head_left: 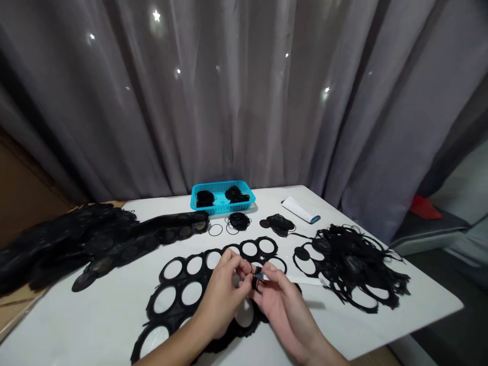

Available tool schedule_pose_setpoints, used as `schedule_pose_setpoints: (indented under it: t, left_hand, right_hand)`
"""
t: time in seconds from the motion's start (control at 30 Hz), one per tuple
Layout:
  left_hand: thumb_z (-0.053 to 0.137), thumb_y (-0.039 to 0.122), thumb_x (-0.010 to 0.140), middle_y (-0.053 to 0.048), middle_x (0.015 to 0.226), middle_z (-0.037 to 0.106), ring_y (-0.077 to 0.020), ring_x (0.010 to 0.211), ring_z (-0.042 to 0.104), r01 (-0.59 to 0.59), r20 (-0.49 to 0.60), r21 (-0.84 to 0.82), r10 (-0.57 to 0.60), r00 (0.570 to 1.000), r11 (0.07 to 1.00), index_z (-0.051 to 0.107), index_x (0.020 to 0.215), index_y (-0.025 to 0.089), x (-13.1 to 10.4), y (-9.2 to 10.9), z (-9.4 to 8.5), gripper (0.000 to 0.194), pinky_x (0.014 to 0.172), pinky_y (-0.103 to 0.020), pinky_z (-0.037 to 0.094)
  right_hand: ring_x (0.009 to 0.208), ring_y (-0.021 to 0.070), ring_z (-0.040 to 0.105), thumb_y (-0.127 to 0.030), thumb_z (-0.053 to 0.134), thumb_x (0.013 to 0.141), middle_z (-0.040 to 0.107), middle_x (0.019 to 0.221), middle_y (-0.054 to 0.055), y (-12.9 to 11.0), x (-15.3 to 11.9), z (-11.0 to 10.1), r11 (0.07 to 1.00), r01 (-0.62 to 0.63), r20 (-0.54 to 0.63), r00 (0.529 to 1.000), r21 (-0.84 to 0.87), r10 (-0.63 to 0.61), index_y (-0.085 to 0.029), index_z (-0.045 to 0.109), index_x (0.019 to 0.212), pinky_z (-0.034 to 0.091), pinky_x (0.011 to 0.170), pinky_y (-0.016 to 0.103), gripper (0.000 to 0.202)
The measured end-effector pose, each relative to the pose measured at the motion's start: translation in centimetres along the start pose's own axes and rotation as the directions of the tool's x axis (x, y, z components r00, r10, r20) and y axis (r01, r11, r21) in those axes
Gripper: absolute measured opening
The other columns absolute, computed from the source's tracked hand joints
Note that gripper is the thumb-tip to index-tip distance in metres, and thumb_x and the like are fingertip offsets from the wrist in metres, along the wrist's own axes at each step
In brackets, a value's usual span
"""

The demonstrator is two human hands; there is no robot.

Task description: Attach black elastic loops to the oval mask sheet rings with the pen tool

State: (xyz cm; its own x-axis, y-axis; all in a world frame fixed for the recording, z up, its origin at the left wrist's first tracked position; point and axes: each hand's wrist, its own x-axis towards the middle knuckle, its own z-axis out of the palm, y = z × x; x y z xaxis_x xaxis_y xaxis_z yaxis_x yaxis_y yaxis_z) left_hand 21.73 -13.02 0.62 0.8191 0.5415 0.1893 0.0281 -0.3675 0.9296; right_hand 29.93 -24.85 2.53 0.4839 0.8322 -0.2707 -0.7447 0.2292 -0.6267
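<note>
A black sheet with rows of round holes [178, 295] lies on the white table. Over its right part my left hand [227, 284] pinches a bit of black material [256, 284] between thumb and fingertips. Close against it, my right hand [280, 302] has its fingers closed round a slim white tool with a blue end [305, 279], whose tip meets the black material. The fingertips of both hands nearly touch. What exactly lies between them is too small to make out.
A blue basket [223, 210] holds black bundles at the back. Before it lie a thin black ring [215, 230] and a ring bundle [239, 221]. Black material is heaped left [95, 234]; cut black scraps [354, 264] lie right. A white packet [301, 209] sits behind.
</note>
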Motion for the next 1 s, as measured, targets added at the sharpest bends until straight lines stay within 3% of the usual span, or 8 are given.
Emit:
schedule_pose_setpoints:
  t: [0.1, 0.23, 0.47, 0.63, 0.77, 0.83, 0.93, 1.0]
  left_hand:
    - [0.052, 0.022, 0.085, 0.001, 0.091, 0.052, -0.0103, 0.085, 0.054, 0.018, -0.008, -0.025, -0.018, 1.000, 1.000, 0.055, 0.079, 0.019, -0.1, 0.1, -0.4, 0.007, 0.075, -0.024, 0.045]
    - [0.051, 0.027, 0.085, 0.001, 0.089, 0.051, -0.0108, 0.080, 0.053, 0.004, -0.037, 0.016, -0.003, 0.999, 1.000, 0.052, 0.078, 0.019, -0.3, -0.4, -0.9, 0.011, 0.071, -0.025, 0.044]
    - [0.051, 0.023, 0.084, 0.001, 0.085, 0.051, -0.0119, 0.077, 0.053, 0.028, -0.087, -0.012, -0.029, 0.996, 1.000, 0.049, 0.078, 0.019, -0.9, -0.8, -1.7, 0.007, 0.068, -0.025, 0.043]
    - [0.054, 0.022, 0.088, -0.001, 0.101, 0.048, -0.0111, 0.095, 0.052, -0.065, 0.098, -0.019, 0.067, 0.993, 0.998, 0.057, 0.082, 0.020, -2.2, 0.8, -2.5, 0.007, 0.083, -0.023, 0.045]
    - [0.060, 0.029, 0.091, 0.000, 0.106, 0.048, -0.0112, 0.106, 0.049, -0.078, 0.084, 0.031, 0.075, 0.994, 0.996, 0.064, 0.093, 0.026, -3.4, 1.7, -3.8, 0.005, 0.099, -0.024, 0.038]
    - [0.055, 0.039, 0.096, 0.000, 0.111, 0.049, -0.0114, 0.108, 0.050, -0.064, 0.041, 0.030, 0.062, 0.997, 0.998, 0.063, 0.101, 0.028, -4.4, 1.0, -4.8, 0.014, 0.098, -0.024, 0.040]
    - [0.041, 0.038, 0.100, 0.000, 0.111, 0.053, -0.0101, 0.102, 0.055, -0.028, 0.020, 0.229, 0.024, 1.000, 0.973, 0.059, 0.103, 0.028, -6.9, -1.4, -5.7, 0.021, 0.092, -0.023, 0.046]
    - [0.041, 0.030, 0.099, 0.000, 0.119, 0.054, -0.0109, 0.106, 0.058, -0.110, 0.097, 0.454, 0.073, 0.993, 0.884, 0.060, 0.108, 0.030, -9.0, -3.2, -5.6, 0.020, 0.090, -0.022, 0.051]
  right_hand:
    - [0.108, 0.0153, 0.062, -0.029, 0.056, 0.087, 0.064, 0.104, 0.004, 0.2, -0.1, 0.6, 0.999, -0.025, 0.043, 0.999, 0.031, 0.024, -0.021, 0.054, 0.085, 0.062, 0.099, 0.032, 0.009]
    - [0.102, 0.0125, 0.063, -0.029, 0.060, 0.086, 0.065, 0.102, 0.003, 0.8, 0.2, 0.7, 1.000, 0.001, -0.001, 1.000, 0.020, -0.001, -0.021, 0.055, 0.086, 0.061, 0.101, 0.034, 0.009]
    - [0.116, 0.0181, 0.061, -0.026, 0.057, 0.085, 0.064, 0.114, 0.006, 1.4, -0.4, 1.7, 0.999, -0.009, 0.078, 0.997, 0.043, 0.005, -0.020, 0.055, 0.083, 0.062, 0.097, 0.032, 0.006]
    - [0.105, 0.0137, 0.063, -0.024, 0.061, 0.084, 0.065, 0.106, 0.004, 1.1, -0.2, 1.7, 0.998, -0.032, 0.087, 0.996, 0.051, 0.028, -0.021, 0.057, 0.082, 0.063, 0.084, 0.022, 0.006]
    - [0.092, 0.0098, 0.064, -0.025, 0.066, 0.081, 0.064, 0.105, 0.005, 0.4, 0.2, 1.0, 0.980, -0.150, 0.082, 0.987, 0.129, 0.140, -0.019, 0.059, 0.087, 0.064, 0.072, 0.015, 0.011]
    - [0.089, 0.0073, 0.064, -0.022, 0.074, 0.076, 0.064, 0.110, 0.005, -0.2, 0.4, 0.5, 0.981, -0.133, 0.044, 0.991, 0.141, 0.128, -0.018, 0.059, 0.091, 0.062, 0.068, 0.010, 0.021]
    - [0.082, 0.0057, 0.064, -0.020, 0.084, 0.070, 0.067, 0.108, 0.004, -0.9, 0.8, -0.4, 0.999, -0.034, -0.030, 0.999, -0.040, 0.032, -0.020, 0.057, 0.085, 0.060, 0.064, 0.008, 0.031]
    - [0.081, 0.0071, 0.065, -0.025, 0.086, 0.071, 0.069, 0.104, 0.005, -0.7, 1.2, -0.8, 0.970, -0.024, -0.010, 1.000, -0.242, 0.022, -0.019, 0.054, 0.078, 0.060, 0.065, 0.009, 0.033]
